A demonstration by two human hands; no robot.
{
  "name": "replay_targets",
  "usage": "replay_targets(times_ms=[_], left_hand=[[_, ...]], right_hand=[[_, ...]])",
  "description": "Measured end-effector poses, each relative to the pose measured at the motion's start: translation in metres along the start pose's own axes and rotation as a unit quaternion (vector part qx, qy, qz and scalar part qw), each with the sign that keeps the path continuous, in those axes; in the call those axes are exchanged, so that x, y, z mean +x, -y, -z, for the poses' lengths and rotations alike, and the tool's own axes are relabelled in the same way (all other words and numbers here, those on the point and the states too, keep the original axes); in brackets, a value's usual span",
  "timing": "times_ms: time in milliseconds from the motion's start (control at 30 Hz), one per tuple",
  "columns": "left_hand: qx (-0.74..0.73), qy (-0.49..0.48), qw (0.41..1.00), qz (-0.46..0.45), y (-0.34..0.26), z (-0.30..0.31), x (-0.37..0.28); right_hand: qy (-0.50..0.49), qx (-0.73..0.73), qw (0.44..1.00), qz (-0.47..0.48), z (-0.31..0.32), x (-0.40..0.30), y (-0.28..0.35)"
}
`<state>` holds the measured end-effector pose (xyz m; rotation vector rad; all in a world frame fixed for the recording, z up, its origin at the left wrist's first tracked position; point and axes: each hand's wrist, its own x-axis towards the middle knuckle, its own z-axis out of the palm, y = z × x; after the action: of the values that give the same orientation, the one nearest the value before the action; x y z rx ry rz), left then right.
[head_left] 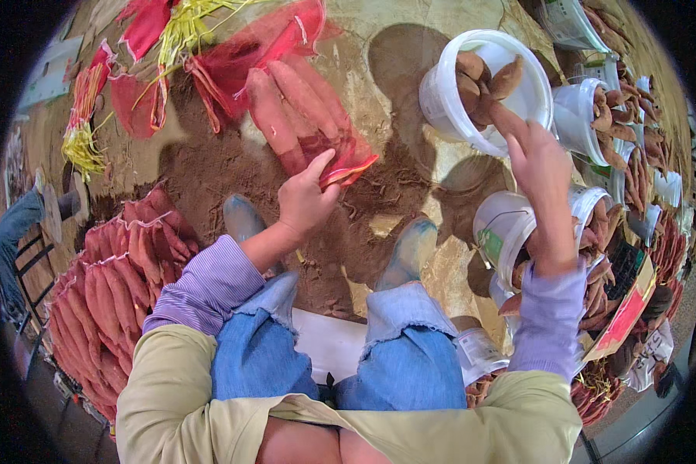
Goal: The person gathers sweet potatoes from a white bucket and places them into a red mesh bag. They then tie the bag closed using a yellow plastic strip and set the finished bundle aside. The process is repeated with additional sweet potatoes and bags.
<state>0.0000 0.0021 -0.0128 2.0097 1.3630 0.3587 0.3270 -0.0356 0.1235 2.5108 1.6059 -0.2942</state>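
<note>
A red mesh bag lies on the soil-strewn floor with several long sweet potatoes inside. My left hand pinches the bag's near edge, beside its mouth, which has a red and yellow hem. To the right, my right hand reaches over the rim of a white plastic bucket and grips a sweet potato by its near end. More sweet potatoes rest in the left side of that bucket. The hand is slightly blurred.
Several buckets of sweet potatoes stand along the right. Filled mesh bags are piled at the left. Empty red mesh bags and yellow ties lie at the upper left. A white bucket with a wire handle is near my right forearm.
</note>
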Motion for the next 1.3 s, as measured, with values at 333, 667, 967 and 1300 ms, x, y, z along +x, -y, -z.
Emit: replay_targets(times_ms=[333,667,967,1300], left_hand=[[0.022,0.045,0.999,0.000,-0.011,-0.011,0.010],[0.062,0.000,0.989,-0.132,-0.008,-0.012,0.004],[0.039,0.006,0.987,-0.156,-0.014,0.000,0.006],[-0.006,-0.011,0.979,-0.203,-0.011,0.001,0.007]], right_hand=[[0.242,0.627,0.699,-0.243,-0.067,-0.168,0.044],[0.278,0.813,0.451,-0.242,-0.153,-0.110,0.133],[0.243,0.857,0.381,-0.247,-0.158,-0.115,0.136],[0.364,0.875,0.267,-0.176,-0.196,-0.005,0.154]])
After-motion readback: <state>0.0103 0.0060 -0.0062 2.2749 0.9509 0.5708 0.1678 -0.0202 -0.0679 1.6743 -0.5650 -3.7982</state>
